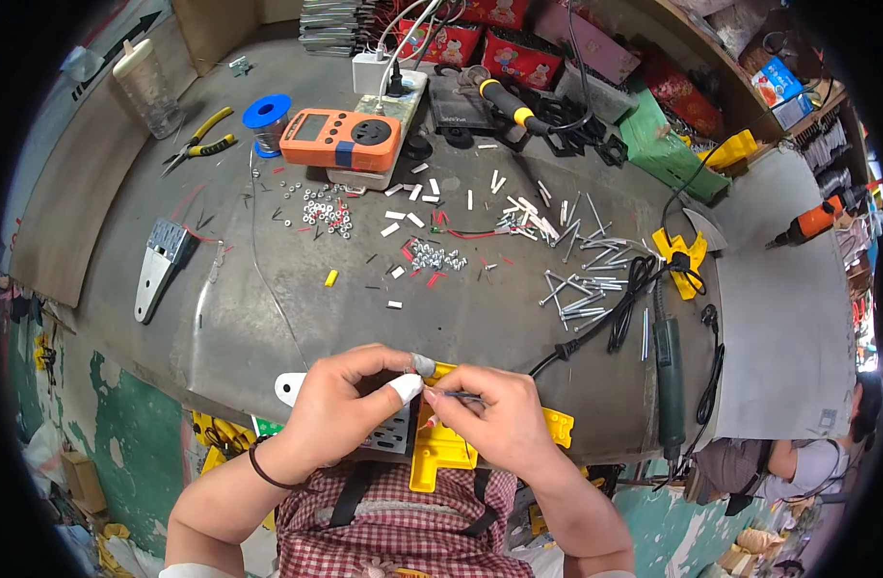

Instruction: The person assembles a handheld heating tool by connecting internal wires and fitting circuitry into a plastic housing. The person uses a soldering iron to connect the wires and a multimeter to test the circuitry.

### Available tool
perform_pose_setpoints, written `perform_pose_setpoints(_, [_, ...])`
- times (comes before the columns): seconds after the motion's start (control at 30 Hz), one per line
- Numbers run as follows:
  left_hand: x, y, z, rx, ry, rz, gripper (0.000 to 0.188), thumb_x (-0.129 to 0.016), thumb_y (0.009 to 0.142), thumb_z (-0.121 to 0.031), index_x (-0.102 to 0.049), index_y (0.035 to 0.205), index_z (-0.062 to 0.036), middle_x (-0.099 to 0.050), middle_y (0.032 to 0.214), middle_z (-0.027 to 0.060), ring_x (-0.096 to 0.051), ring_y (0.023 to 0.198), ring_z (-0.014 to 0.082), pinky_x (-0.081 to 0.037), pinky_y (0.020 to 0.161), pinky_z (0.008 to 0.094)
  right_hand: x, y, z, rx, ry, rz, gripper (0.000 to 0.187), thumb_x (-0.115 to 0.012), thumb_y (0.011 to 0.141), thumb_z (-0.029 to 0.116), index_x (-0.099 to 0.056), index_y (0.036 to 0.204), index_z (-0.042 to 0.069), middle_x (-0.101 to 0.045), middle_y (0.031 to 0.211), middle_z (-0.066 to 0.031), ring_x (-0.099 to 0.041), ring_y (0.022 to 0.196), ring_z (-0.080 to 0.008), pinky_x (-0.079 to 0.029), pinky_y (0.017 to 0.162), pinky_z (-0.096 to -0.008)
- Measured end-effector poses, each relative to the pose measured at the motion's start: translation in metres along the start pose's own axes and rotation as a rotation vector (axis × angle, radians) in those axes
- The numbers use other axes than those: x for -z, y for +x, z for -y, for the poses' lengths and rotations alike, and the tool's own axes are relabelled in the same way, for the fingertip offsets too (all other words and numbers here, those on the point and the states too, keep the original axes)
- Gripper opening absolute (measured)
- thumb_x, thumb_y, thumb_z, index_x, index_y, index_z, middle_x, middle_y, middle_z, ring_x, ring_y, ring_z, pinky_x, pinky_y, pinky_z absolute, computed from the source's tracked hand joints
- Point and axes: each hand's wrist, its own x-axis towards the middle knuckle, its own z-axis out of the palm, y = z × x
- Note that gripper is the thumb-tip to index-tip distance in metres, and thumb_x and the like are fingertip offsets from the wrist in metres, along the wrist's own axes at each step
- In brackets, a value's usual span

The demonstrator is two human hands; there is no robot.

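Observation:
Near the table's front edge, my left hand [350, 390] is closed in a pinch, with white wrapping on its thumb and a grey wrap on its index fingertip. What lies between those fingertips is too small to make out. My right hand [491, 414] pinches a thin dark wire [461, 394] close to the left fingertips. Under both hands is a yellow plastic housing [443, 453], partly covered by them. Beside it lies a slotted metal plate [393, 433], whose pale rounded end [289, 388] shows left of my left wrist.
Beyond are small nuts [436, 255], white sleeves [528, 217] and long screws [581, 294]. An orange meter [340, 140], solder spool [267, 120] and pliers [202, 144] stand farther left. A dark green-handled tool [668, 376] lies right, with cables. Another metal plate [162, 270] is at left.

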Motion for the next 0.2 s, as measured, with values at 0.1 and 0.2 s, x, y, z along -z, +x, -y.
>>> perform_pose_setpoints(0.1, [-0.0002,0.0015,-0.0029,0.087,-0.066,0.017,0.019,-0.064,0.085,-0.007,-0.065,0.101,0.0033,-0.067,0.098,0.0079,-0.062,0.09,0.0116,-0.05,0.079,0.0262,0.0015,0.0004,-0.0001,0.034,-0.013,-0.013,0.014,-0.067,0.081,0.019,-0.065,0.083,0.005,-0.061,0.065,-0.0083,-0.057,0.049,-0.0177,-0.042,0.048,-0.0306])
perform_pose_setpoints(0.2, [-0.0003,0.0012,-0.0049,0.12,-0.105,0.024,0.02,-0.064,0.086,-0.008,-0.065,0.102,0.0027,-0.067,0.098,0.0082,-0.062,0.09,0.0118,-0.05,0.08,0.0261,0.0027,0.0007,0.0021,0.01,-0.001,0.009,0.014,-0.067,0.081,0.019,-0.065,0.084,0.005,-0.063,0.067,-0.0084,-0.06,0.053,-0.018,-0.044,0.049,-0.0305])
